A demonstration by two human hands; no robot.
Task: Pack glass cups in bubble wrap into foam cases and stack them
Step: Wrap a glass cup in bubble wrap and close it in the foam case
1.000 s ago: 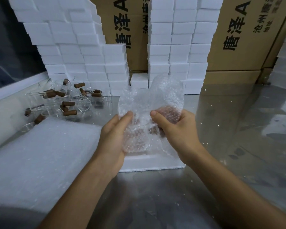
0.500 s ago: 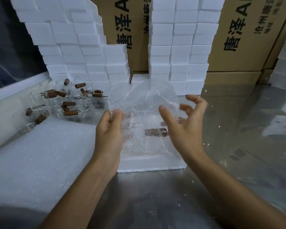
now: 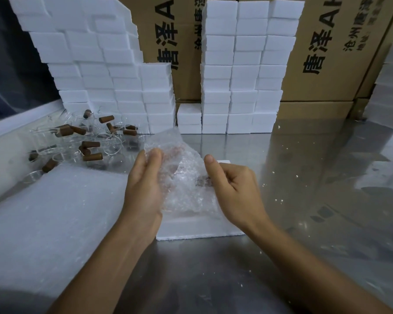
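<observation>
Hands (image 3: 145, 186) (image 3: 234, 189) hold bubble-wrapped cup (image 3: 186, 177), apparently, between them.

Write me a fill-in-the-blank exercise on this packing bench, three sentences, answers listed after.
1. Both hands, the left hand and the right hand, hold a bundle of ____ wrap.
2. The bundle is held above a flat white ____ piece lying on the metal table.
3. The unwrapped glass cups with brown handles lie on the person's ____ side of the table.

Missing words: bubble; foam; left
</observation>
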